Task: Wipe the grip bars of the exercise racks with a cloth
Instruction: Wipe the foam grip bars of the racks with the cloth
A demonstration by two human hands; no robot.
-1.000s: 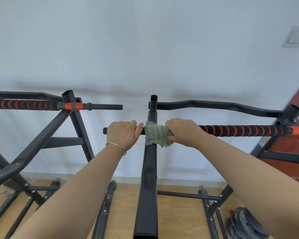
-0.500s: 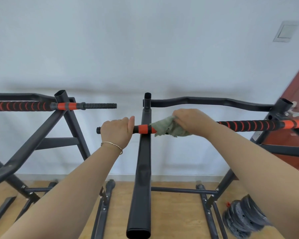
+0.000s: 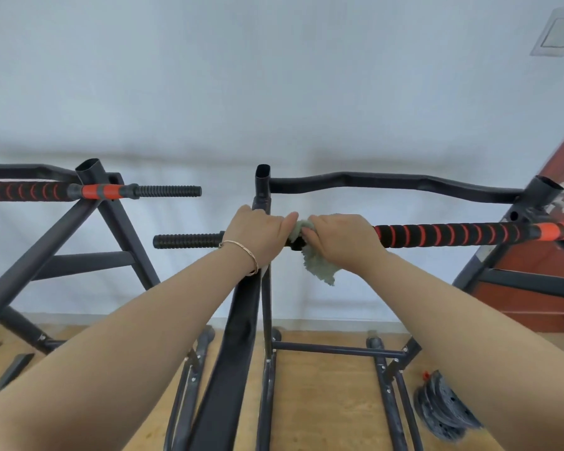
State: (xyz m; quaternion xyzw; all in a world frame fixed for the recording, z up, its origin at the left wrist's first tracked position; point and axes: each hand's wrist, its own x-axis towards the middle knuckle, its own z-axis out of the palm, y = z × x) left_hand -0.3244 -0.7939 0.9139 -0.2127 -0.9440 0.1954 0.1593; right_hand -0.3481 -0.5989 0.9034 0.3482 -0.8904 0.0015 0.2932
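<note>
The right rack's grip bar, black foam with orange stripes, runs level across the middle, ending at the left in a ribbed black tip. My left hand is closed around the bar just above the rack's upright post. My right hand presses a pale green cloth around the bar right beside the left hand; a corner of the cloth hangs below. A second rack's grip bar with an orange collar sits at the left.
A curved black top bar spans the right rack behind my hands. Black frame legs slope down to the wooden floor. Stacked weight plates lie at lower right. A red-brown door stands at the right against the white wall.
My left hand slid right along the bar, uncovering its ribbed tip and covering the orange collar. My right hand with the cloth stayed beside the post, and the two hands now touch.
</note>
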